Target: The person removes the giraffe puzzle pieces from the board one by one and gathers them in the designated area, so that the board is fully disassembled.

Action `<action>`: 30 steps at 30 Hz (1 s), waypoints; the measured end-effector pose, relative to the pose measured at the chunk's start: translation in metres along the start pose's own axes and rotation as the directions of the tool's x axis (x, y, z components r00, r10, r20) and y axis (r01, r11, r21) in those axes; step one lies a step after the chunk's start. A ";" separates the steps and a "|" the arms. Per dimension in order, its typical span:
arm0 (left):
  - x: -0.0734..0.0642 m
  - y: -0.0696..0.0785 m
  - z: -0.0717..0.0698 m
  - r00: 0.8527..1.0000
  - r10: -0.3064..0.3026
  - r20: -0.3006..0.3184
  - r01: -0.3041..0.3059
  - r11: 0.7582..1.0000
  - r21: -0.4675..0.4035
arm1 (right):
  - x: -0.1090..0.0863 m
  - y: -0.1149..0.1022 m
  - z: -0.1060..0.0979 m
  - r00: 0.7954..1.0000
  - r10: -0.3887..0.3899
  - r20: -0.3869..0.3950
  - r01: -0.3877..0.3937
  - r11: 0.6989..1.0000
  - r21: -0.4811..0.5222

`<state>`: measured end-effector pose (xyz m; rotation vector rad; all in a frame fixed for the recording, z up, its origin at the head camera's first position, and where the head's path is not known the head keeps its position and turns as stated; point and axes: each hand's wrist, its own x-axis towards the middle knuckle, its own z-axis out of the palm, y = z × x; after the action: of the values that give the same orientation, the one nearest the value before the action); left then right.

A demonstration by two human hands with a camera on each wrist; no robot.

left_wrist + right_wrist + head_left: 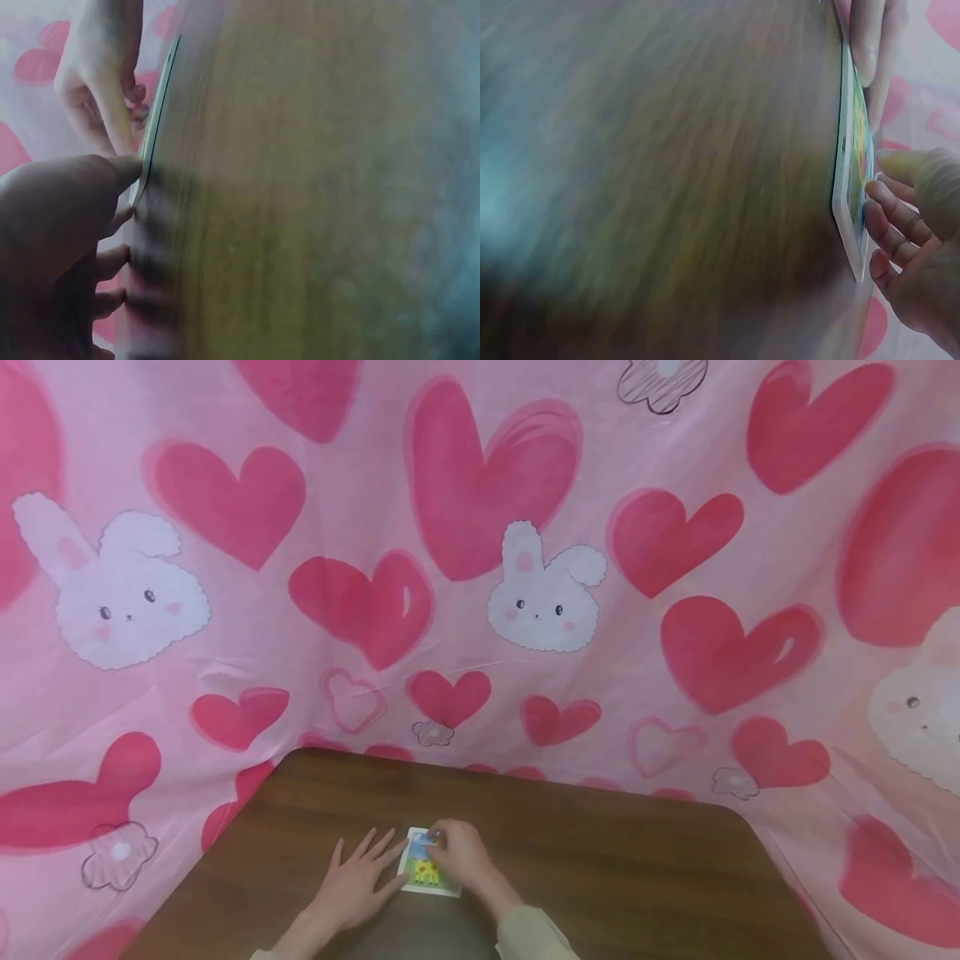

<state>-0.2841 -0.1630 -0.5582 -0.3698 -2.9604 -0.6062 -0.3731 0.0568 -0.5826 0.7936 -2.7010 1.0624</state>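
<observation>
A small white-framed picture board lies flat on the brown table, showing yellow giraffe-like figures on green under blue. My left hand is spread on the table at the board's left, its thumb at the lower left edge and its index fingertip by the upper left. Over the board's upper right, my right hand has its fingers curled down to the picture. In the right wrist view, the thumb and fingertips of that hand meet the picture's surface; I cannot tell whether they pinch a piece of it.
The dark wooden table has rounded far corners. Behind and beside it hangs a pink cloth printed with red hearts, white rabbits and flowers, coming right up to the table's far edge.
</observation>
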 end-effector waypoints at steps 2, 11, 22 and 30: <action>0.002 0.000 0.001 1.000 -0.003 -0.017 0.003 1.000 0.004 | 0.001 -0.011 -0.003 1.000 0.028 0.015 -0.028 0.999 0.017; 0.004 0.001 -0.001 0.998 -0.017 -0.058 0.018 1.000 0.009 | -0.006 -0.041 -0.005 0.984 0.176 0.000 -0.176 0.984 0.007; 0.005 -0.001 0.002 0.998 -0.011 -0.056 0.012 1.000 0.014 | -0.003 -0.047 0.008 0.979 0.197 -0.056 -0.201 0.976 -0.081; 0.004 0.000 0.004 0.998 -0.005 -0.068 0.006 1.000 0.015 | -0.008 -0.047 0.010 0.981 0.173 -0.094 -0.184 0.975 -0.128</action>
<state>-0.2886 -0.1603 -0.5616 -0.3324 -2.9004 -0.5843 -0.3413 0.0247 -0.5639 0.4818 -2.7793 0.9091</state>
